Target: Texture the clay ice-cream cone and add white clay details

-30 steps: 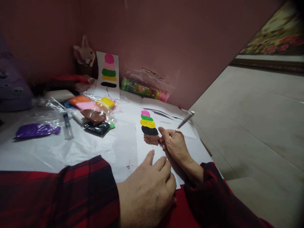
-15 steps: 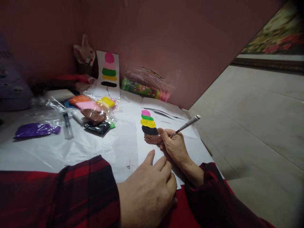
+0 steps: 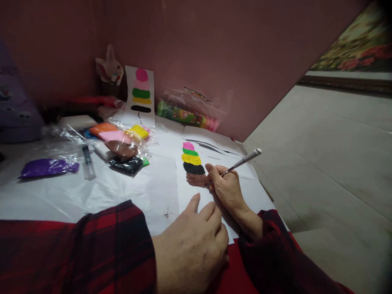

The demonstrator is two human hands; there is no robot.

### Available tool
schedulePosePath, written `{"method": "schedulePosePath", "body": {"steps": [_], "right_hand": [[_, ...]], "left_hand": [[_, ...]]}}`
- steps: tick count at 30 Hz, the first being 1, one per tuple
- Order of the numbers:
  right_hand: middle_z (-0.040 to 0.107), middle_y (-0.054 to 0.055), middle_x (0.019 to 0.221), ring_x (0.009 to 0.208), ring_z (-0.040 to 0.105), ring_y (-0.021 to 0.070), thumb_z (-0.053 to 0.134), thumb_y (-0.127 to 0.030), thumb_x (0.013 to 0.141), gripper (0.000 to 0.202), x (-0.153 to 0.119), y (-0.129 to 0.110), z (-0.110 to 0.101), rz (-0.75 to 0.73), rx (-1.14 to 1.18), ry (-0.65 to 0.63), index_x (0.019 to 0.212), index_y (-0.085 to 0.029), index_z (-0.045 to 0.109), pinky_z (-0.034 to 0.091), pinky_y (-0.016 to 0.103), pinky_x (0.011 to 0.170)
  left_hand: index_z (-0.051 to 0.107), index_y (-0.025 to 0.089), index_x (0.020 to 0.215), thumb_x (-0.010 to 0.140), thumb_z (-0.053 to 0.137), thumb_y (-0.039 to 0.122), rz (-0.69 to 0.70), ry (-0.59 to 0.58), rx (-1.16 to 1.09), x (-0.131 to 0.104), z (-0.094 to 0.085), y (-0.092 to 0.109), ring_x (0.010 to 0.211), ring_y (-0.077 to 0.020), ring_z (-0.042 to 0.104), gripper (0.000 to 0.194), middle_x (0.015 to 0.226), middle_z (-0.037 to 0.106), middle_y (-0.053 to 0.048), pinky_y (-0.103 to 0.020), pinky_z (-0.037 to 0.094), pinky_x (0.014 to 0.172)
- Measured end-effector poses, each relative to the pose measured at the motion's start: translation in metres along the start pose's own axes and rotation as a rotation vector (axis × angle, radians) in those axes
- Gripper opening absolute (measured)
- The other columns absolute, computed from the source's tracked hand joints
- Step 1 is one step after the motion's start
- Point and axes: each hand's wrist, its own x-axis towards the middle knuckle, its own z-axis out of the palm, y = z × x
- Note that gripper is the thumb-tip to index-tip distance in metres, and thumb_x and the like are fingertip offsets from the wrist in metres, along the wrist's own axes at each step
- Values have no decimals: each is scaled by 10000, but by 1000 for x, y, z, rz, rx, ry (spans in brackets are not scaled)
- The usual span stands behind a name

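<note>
My right hand (image 3: 228, 191) pinches a thin tool with a striped grey-and-white handle (image 3: 247, 157) and a metal shaft. Its narrow tip meets the right edge of a brown textured clay band (image 3: 195, 180). Above that band, black (image 3: 194, 168), yellow (image 3: 191, 159), green (image 3: 190, 151) and pink (image 3: 188, 145) clay layers are stacked on white paper (image 3: 183, 198). My left hand (image 3: 192, 243) lies on the lower part of the paper, index finger stretched out below the brown band, the other fingers loosely bent; nothing shows in it.
Bagged clay packets, brown (image 3: 122, 150), black (image 3: 126, 165) and purple (image 3: 45, 168), lie at left beside a clear tube (image 3: 88, 163). A card with coloured layers (image 3: 141, 94) leans against the wall. A plastic-wrapped colourful pack (image 3: 186, 114) lies behind the paper.
My right hand and the striped tool have shifted slightly right, so the tool's tip is now at the brown band's right edge. My left hand stays in place.
</note>
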Motion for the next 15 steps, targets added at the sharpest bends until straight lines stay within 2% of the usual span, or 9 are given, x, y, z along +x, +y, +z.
{"method": "schedulePosePath", "body": {"steps": [3, 6, 11, 15], "right_hand": [[461, -45, 429, 419, 404, 95, 598, -612, 838, 522, -1, -2, 0, -46, -86, -20, 539, -190, 533, 338, 236, 426], [472, -39, 426, 425, 426, 98, 590, -606, 851, 529, 0, -2, -1, -53, -138, 27, 534, -186, 540, 343, 239, 438], [442, -58, 388, 342, 402, 87, 596, -656, 827, 532, 4, 3, -2, 53, 96, 66, 562, -200, 521, 340, 229, 376], [423, -57, 370, 315, 373, 76, 588, -687, 815, 573, 5, 6, -3, 79, 117, 72, 525, -201, 502, 323, 222, 347]], "left_hand": [[617, 148, 1006, 975, 440, 345, -4, 11, 0, 0, 2, 0, 980, -273, 555, 267, 1025, 643, -89, -501, 410, 893], [618, 143, 1012, 977, 427, 339, -7, -12, -3, 0, 3, 0, 983, -278, 553, 276, 1040, 641, -95, -524, 405, 909], [622, 141, 992, 976, 420, 325, -8, -48, -18, 0, -2, 1, 967, -283, 556, 274, 1043, 645, -114, -547, 402, 913], [624, 135, 994, 977, 419, 318, -7, -49, -19, 1, -3, 0, 973, -288, 560, 275, 1056, 647, -125, -549, 405, 909]]}}
